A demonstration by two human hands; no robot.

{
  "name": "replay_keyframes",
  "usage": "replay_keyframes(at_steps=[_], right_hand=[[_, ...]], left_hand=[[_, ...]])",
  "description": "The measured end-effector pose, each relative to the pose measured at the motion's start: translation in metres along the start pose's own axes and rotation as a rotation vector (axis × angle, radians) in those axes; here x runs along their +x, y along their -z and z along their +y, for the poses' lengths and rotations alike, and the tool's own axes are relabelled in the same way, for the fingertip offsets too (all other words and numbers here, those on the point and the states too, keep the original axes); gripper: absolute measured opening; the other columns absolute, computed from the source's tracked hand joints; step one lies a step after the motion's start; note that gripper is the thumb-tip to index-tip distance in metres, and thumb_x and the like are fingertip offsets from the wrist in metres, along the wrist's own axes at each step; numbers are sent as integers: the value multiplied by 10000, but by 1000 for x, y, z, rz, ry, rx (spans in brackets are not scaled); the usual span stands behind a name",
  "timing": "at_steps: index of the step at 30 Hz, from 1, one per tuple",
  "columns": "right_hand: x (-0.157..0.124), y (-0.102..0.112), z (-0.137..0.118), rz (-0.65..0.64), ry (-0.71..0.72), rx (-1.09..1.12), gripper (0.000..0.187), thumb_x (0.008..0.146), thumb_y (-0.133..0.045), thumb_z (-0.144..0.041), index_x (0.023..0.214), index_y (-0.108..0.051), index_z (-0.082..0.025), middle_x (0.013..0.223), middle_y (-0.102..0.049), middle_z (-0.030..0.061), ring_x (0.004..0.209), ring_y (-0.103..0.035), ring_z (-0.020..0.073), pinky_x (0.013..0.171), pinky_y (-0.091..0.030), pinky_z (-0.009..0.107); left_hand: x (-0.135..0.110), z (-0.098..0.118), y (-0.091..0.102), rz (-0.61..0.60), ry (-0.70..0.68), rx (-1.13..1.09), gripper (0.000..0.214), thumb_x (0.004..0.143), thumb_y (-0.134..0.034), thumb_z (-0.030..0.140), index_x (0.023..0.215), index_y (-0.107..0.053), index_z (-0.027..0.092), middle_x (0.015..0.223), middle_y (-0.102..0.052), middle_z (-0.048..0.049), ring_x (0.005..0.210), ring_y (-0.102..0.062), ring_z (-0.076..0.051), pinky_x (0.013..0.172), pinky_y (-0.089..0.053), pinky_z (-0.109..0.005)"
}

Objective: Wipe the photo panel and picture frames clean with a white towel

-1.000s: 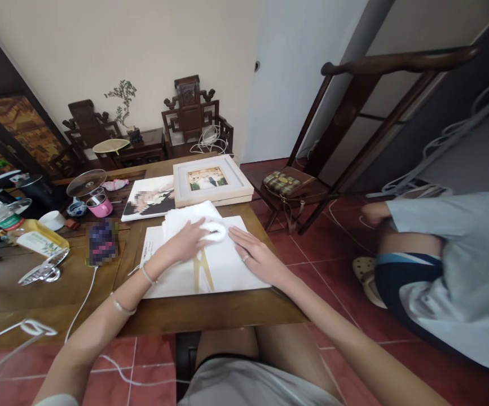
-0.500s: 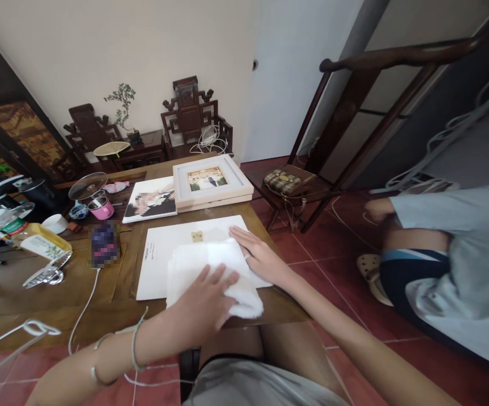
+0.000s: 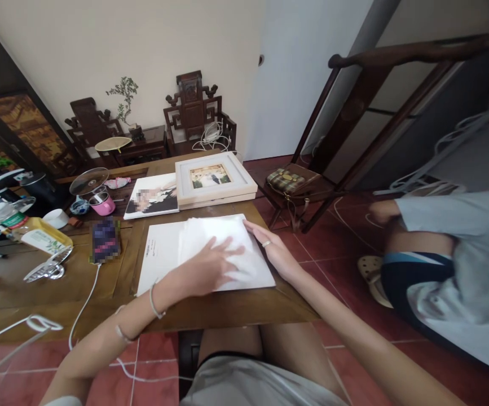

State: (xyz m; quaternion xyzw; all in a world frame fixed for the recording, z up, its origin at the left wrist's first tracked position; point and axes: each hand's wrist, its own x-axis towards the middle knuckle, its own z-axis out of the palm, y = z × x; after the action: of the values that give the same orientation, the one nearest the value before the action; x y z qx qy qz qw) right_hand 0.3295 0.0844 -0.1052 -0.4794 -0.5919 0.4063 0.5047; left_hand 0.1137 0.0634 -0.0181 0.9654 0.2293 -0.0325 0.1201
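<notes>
A white board [image 3: 156, 256] with small dark print near its left edge lies on the wooden table in front of me. Spread over its middle and right part is a folded white cloth [image 3: 216, 225]. My left hand [image 3: 210, 265], bracelets on its wrist, rests flat on the cloth with the fingers spread. At the board's right edge is my right hand [image 3: 273, 248], wearing a ring. Its fingers are stretched out along that edge. The cloth hides the tan patch on the board.
Behind the board lie a photo panel [image 3: 153, 194] and a pale picture frame [image 3: 214, 197]. Leftward are a phone-like pixelated thing [image 3: 105, 241] on a cable, a clear hair clip [image 3: 48, 269], an oil bottle [image 3: 36, 231] and a pink cup [image 3: 102, 204]. A person [image 3: 472, 254] sits at right.
My left hand has pushed the cloth away from me and slightly right, up the board, covering the tan patch. The right hand has slid outward from the board's face to its right edge.
</notes>
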Motion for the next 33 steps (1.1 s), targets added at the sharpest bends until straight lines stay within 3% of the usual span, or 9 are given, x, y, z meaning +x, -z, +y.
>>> replay_keyframes(at_steps=[4,8,13,18,21,24,28,33], right_hand=[[-2,-2,-5,-37,19,-52,507,949,-361,-572,1181,-690,-263,1315,-619,51,1290,-513,264,1146,-309,494],[-5,-5,-7,-130,155,-227,439,953,-405,-498,1172,-695,-251,1320,-615,65,1296,-508,260,1151,-301,514],[-5,-9,-2,-183,298,-457,404,934,-445,-316,1264,-636,-183,1381,-552,125,1340,-451,270,1152,-293,531],[-5,-10,0,-177,316,-543,473,930,-429,-282,1375,-526,-152,1448,-477,147,1383,-384,285,1143,-301,548],[-5,-10,-4,-214,355,-583,475,928,-442,-281,1384,-508,-164,1470,-454,147,1387,-379,298,1133,-315,554],[-6,-10,-7,-225,410,-618,448,925,-468,-292,1348,-536,-162,1419,-515,153,1347,-436,300,1132,-322,538],[-6,-10,-5,-208,428,-623,435,931,-467,-323,1330,-548,-168,1355,-572,155,1296,-489,313,1119,-325,563],[-6,-9,-5,-215,420,-589,461,938,-459,-326,1372,-512,-181,1398,-538,148,1320,-466,301,1118,-337,547]], left_hand=[[-23,45,-6,-62,-159,-35,192,962,-510,236,960,-701,225,1503,-419,-7,1455,-236,-258,1191,-162,-508],[-48,60,5,-77,-182,-98,208,967,-498,215,987,-704,231,1462,-475,-18,1412,-340,-247,1190,-211,-468],[-52,26,28,-70,-55,-196,264,986,-449,162,1098,-669,255,1474,-461,8,1416,-335,-182,1168,-264,-338],[-18,-29,14,29,213,-65,261,995,-440,201,1176,-629,191,1504,-410,-88,1455,-230,-280,1169,-189,-511],[12,-48,9,135,177,-101,306,1018,-386,237,1239,-595,204,1476,-454,-65,1441,-267,-279,1166,-190,-505],[41,-53,15,225,75,-150,334,1032,-357,289,1260,-587,208,1426,-517,-52,1348,-423,-232,1143,-269,-391],[68,-53,26,164,70,-100,333,1026,-374,280,1231,-606,158,1315,-612,-72,1238,-530,-206,1078,-351,-295],[56,-53,24,141,166,2,287,1012,-401,244,1152,-641,173,1254,-646,-76,1189,-571,-216,1038,-401,-314]])
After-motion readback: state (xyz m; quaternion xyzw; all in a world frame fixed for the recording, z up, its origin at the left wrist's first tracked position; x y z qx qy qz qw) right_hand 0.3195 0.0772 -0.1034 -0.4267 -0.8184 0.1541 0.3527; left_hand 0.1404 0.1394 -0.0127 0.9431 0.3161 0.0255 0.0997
